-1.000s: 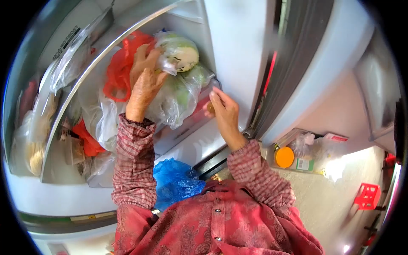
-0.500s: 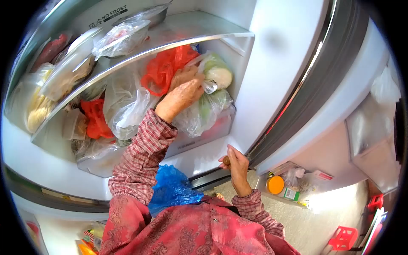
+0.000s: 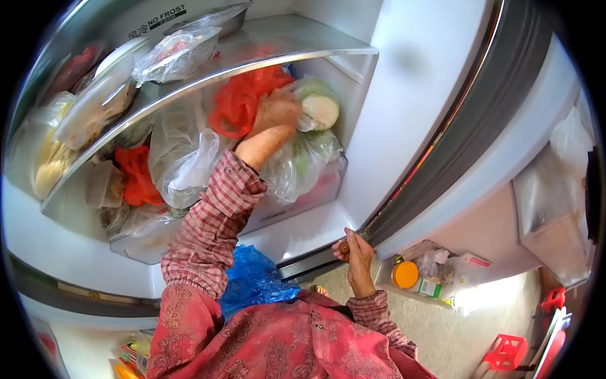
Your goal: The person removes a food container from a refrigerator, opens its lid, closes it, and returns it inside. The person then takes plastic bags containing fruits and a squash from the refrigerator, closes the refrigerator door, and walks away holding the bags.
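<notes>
My left hand [image 3: 276,114] reaches into the fridge under the glass shelf. It is between a red plastic bag [image 3: 235,106] and a pale green cut vegetable [image 3: 319,108] in clear plastic. Its fingers point inward and are hidden, so I cannot make out a grip. Below it hangs a clear bag [image 3: 293,170] with something green inside. My right hand [image 3: 358,259] is closed around a small brown, round-ended thing [image 3: 344,247], near the fridge's front edge. Only the end of that thing shows.
Wrapped bowls, including one in clear film [image 3: 177,57], stand on the glass shelf [image 3: 284,38]. More bags, one red [image 3: 137,177], fill the left. A blue bag [image 3: 255,281] is by my body. The open door's bin holds an orange-lidded jar [image 3: 405,275]. A red stool [image 3: 507,352] stands lower right.
My left hand has drawn slightly left, off the clear plastic beside the cut vegetable, with its fingers turned inward. My right hand has shifted a little right and down, still holding the brown thing.
</notes>
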A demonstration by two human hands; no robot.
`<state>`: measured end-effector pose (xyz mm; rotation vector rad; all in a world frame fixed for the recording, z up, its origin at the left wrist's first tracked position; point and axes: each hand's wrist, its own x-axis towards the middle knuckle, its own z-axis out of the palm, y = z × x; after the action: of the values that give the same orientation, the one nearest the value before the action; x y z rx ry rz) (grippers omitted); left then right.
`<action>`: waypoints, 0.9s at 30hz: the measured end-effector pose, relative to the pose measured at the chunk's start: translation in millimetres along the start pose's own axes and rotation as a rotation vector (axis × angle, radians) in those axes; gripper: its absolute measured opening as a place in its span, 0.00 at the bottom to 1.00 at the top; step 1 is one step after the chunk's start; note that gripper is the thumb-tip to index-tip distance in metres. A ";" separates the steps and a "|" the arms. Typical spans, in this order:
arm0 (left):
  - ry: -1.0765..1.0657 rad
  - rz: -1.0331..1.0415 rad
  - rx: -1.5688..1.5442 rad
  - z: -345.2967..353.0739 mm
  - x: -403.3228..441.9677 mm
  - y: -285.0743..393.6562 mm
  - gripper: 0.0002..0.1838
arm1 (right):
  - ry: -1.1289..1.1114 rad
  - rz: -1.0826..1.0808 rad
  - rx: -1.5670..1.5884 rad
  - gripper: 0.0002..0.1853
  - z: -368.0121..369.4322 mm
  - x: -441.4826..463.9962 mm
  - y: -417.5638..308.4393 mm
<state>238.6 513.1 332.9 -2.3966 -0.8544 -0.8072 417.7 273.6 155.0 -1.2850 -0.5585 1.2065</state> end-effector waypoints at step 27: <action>-0.168 -0.220 0.215 -3.1 12.5 -2.5 0.08 | 0.010 0.075 0.002 0.20 -24.2 -7.6 13.4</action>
<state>243.7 518.1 343.9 -2.2284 -1.2235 -0.5644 431.3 254.6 138.3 -1.3195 -0.5051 1.2611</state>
